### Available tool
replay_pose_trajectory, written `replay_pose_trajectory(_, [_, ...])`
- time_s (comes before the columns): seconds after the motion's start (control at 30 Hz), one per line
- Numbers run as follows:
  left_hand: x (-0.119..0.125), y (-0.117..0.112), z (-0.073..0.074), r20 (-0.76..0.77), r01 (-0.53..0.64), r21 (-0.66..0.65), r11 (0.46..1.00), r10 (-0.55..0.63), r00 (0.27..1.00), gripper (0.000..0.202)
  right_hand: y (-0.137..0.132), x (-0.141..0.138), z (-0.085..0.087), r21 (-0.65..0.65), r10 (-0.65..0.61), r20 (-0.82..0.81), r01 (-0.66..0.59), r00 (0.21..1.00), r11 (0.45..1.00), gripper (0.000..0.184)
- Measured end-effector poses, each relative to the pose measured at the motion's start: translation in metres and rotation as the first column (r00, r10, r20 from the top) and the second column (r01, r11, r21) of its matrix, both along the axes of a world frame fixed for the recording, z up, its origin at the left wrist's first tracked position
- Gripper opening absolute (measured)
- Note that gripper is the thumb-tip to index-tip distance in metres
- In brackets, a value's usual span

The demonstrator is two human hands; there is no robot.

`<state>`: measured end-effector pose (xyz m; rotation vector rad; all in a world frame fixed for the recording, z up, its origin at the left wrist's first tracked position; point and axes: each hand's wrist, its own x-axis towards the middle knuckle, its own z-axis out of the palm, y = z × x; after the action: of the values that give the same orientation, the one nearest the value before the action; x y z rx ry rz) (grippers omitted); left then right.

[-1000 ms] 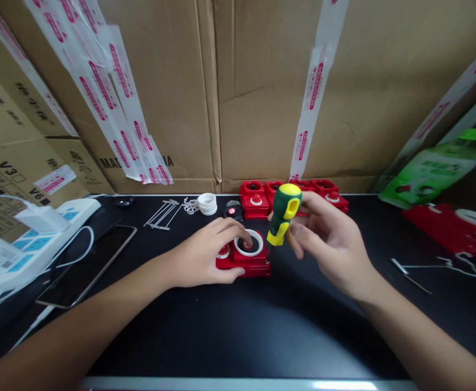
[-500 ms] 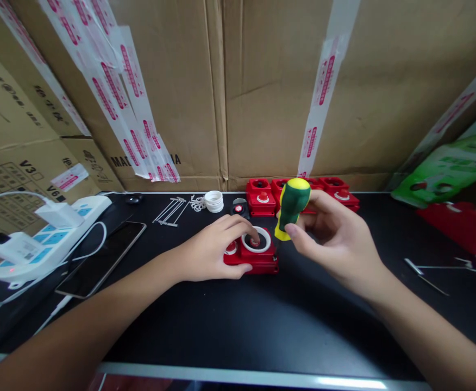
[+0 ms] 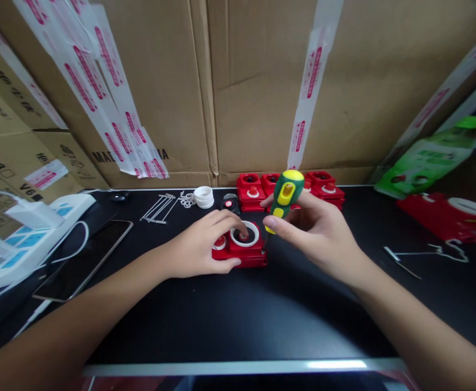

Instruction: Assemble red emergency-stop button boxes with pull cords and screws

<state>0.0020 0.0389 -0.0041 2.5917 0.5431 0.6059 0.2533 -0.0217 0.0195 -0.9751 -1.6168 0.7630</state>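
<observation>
A red box-shaped device (image 3: 249,259) with a white ring on its top lies on the black table. My left hand (image 3: 199,244) is closed on it, a fingertip pressing the dark centre inside the ring and the thumb along the front side. In my right hand (image 3: 323,231) is a screwdriver (image 3: 287,195) with a green and yellow handle, pinched between thumb and fingers. The handle leans to the right, and the shaft runs down to the device's right end, where its tip is too blurred to make out clearly.
More red devices (image 3: 251,198) stand in a row behind my hands. White rings (image 3: 204,197), metal T-shaped rods (image 3: 160,209) and a small black part (image 3: 230,203) lie left of them. A phone (image 3: 87,260) and power strip (image 3: 38,233) are at left; a green pouch (image 3: 429,157) is at right.
The screwdriver handle has turned in my right fingers, now showing yellow patches, and leans more to the right. My left hand stays on the red device. The whole view has shifted to the right.
</observation>
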Motion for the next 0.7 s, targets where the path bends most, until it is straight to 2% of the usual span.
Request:
replay_pose_trajectory(0.17, [0.0001,-0.0009,-0.001,0.006,-0.018,-0.001,1.0,0.018,1.0,0.04,-0.0025,0.0003,-0.0006,-0.056,0.028,-0.077,-0.032,0.997,0.998,0.037])
replay_pose_trajectory(0.3, [-0.0002,-0.0004,-0.0018,-0.007,-0.034,-0.001,0.999,0.034,0.999,0.04,-0.004,0.0011,0.003,-0.045,0.098,-0.105,-0.103,0.99,0.994,0.025])
replay_pose_trajectory(0.43, [0.0008,0.0003,-0.0013,-0.011,-0.03,0.006,1.0,0.03,0.999,0.038,-0.0022,0.0034,0.003,-0.037,0.153,-0.104,-0.158,0.983,0.987,0.026])
replay_pose_trajectory(0.6, [0.001,0.0008,-0.0025,-0.008,-0.034,0.026,0.999,0.034,0.999,0.04,0.0016,0.0028,-0.0008,-0.033,0.046,-0.047,-0.047,0.998,0.998,0.025])
replay_pose_trajectory(0.7, [0.0001,0.0016,-0.004,-0.02,-0.047,0.034,0.998,0.047,0.999,0.044,0.0016,0.0022,-0.0004,-0.034,0.05,-0.039,-0.051,0.998,0.998,0.022])
